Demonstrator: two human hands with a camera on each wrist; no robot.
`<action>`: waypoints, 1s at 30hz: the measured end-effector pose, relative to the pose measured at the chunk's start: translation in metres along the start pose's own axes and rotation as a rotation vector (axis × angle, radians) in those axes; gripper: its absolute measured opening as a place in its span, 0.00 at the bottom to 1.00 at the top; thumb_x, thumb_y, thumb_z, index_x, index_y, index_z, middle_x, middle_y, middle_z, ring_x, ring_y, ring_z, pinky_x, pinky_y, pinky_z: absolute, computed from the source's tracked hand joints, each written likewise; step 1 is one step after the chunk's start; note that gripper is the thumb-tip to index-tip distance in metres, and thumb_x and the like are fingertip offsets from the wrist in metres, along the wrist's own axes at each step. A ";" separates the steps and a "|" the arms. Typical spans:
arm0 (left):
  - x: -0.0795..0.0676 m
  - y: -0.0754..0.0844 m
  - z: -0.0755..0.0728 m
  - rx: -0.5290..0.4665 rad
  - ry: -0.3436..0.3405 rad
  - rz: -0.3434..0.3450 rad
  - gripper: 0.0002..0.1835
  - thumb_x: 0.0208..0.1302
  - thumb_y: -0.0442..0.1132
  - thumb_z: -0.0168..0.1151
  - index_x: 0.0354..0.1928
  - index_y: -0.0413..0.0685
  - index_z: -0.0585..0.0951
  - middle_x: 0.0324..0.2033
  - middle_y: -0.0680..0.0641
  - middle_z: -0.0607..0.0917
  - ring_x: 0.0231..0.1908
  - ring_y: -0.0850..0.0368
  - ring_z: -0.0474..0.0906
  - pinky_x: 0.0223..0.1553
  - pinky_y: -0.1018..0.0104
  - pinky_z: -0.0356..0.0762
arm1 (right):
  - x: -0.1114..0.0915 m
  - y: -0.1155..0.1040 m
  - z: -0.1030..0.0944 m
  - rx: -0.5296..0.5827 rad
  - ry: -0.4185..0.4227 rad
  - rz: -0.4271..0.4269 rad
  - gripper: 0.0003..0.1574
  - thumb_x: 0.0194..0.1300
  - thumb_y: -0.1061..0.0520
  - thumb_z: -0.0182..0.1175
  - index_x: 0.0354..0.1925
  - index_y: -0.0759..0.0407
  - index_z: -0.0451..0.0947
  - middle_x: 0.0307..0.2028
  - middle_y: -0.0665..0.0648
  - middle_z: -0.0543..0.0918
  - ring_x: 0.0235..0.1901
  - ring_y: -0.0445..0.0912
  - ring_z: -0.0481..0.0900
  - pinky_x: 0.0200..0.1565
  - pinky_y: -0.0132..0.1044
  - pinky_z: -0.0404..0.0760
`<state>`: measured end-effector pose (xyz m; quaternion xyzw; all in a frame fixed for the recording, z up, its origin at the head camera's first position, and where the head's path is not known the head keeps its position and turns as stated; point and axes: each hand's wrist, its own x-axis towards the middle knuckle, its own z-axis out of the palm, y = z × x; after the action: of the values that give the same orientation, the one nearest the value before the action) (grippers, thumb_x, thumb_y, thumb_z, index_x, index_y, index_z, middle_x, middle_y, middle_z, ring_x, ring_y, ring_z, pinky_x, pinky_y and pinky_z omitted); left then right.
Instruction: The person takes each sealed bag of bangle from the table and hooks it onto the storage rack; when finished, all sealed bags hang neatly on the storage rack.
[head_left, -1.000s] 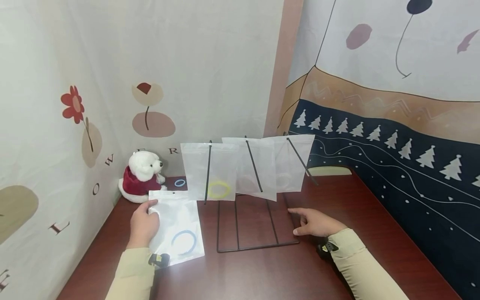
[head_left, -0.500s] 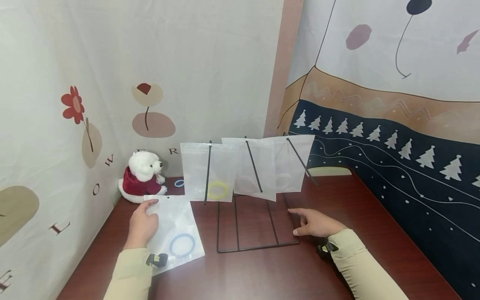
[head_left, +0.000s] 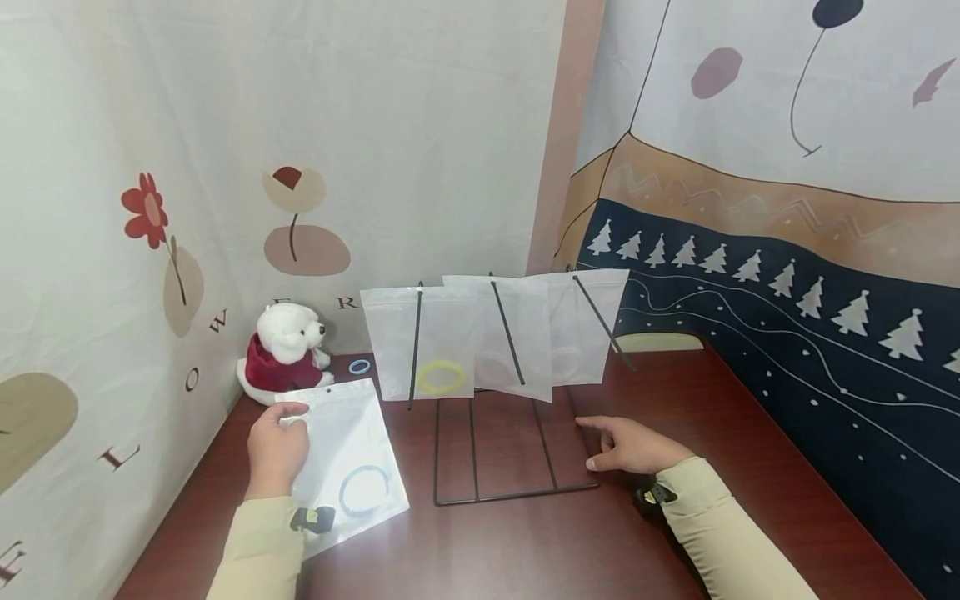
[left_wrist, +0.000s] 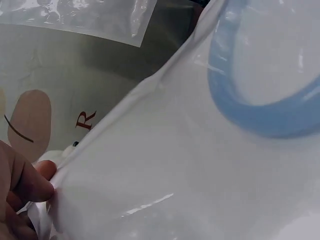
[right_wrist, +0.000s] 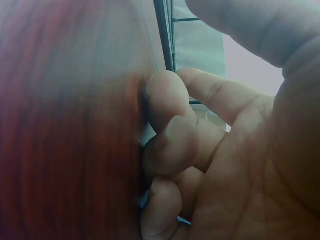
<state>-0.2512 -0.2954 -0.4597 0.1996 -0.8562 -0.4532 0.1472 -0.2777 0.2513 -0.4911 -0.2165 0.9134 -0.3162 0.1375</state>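
My left hand (head_left: 276,450) pinches the upper left edge of a white zip bag (head_left: 322,442), tilted over the table, with a blue ring (left_wrist: 270,121) in its lower part. In the left wrist view thumb and finger meet on the bag's edge. My right hand (head_left: 637,446) lies on the table beside a black wire display rack (head_left: 517,497). Its index fingertip touches the rack's right side, while the other fingers bend loosely against the tabletop. From the rack's hooks hang a bag with a yellow ring (head_left: 441,392), a middle bag (head_left: 534,333) and a right bag (head_left: 573,325).
A white toy bear (head_left: 285,342) in a red coat sits at the back left. Near it lies a small blue ring (head_left: 360,373) on the dark red table (head_left: 480,558). Printed cloth (head_left: 435,150) hangs behind and to both sides.
My left hand has shifted slightly left with the bag, whose top dipped and then rose again. The left hanging bag sways a little. My right hand has stayed in place.
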 end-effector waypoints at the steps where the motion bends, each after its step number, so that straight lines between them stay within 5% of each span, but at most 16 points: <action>1: 0.000 0.000 0.000 -0.006 0.005 -0.006 0.23 0.69 0.30 0.44 0.62 0.38 0.79 0.57 0.30 0.79 0.39 0.41 0.71 0.34 0.55 0.71 | 0.000 0.000 0.000 -0.001 0.001 0.000 0.48 0.61 0.50 0.77 0.75 0.56 0.71 0.25 0.49 0.77 0.26 0.43 0.75 0.27 0.36 0.75; 5: 0.000 0.000 0.000 -0.026 0.039 -0.003 0.20 0.67 0.29 0.44 0.57 0.37 0.79 0.51 0.32 0.79 0.35 0.44 0.69 0.29 0.58 0.69 | 0.000 0.000 -0.001 -0.006 0.002 0.004 0.47 0.62 0.50 0.77 0.75 0.57 0.71 0.25 0.48 0.78 0.26 0.42 0.75 0.27 0.36 0.75; 16: 0.003 -0.004 0.002 -0.137 0.236 0.073 0.13 0.65 0.29 0.49 0.40 0.33 0.84 0.48 0.32 0.85 0.48 0.43 0.74 0.44 0.55 0.66 | -0.001 -0.002 -0.001 -0.007 0.006 0.005 0.47 0.62 0.49 0.76 0.75 0.57 0.71 0.25 0.48 0.77 0.27 0.42 0.75 0.27 0.35 0.75; 23: 0.002 0.000 -0.004 -0.189 0.241 0.056 0.11 0.69 0.30 0.50 0.41 0.34 0.83 0.50 0.36 0.84 0.45 0.50 0.71 0.45 0.56 0.65 | -0.001 -0.002 0.000 -0.006 0.005 0.002 0.47 0.62 0.49 0.76 0.75 0.57 0.71 0.25 0.48 0.77 0.26 0.42 0.75 0.27 0.35 0.75; 30: -0.002 0.005 -0.008 -0.241 0.212 0.087 0.12 0.68 0.30 0.49 0.42 0.38 0.83 0.30 0.47 0.74 0.35 0.53 0.66 0.37 0.60 0.64 | 0.000 0.001 0.001 -0.015 0.008 -0.002 0.47 0.62 0.49 0.76 0.75 0.56 0.71 0.25 0.48 0.78 0.27 0.42 0.75 0.27 0.36 0.75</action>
<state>-0.2475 -0.2975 -0.4512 0.1899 -0.7832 -0.5222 0.2792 -0.2779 0.2513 -0.4919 -0.2171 0.9160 -0.3106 0.1318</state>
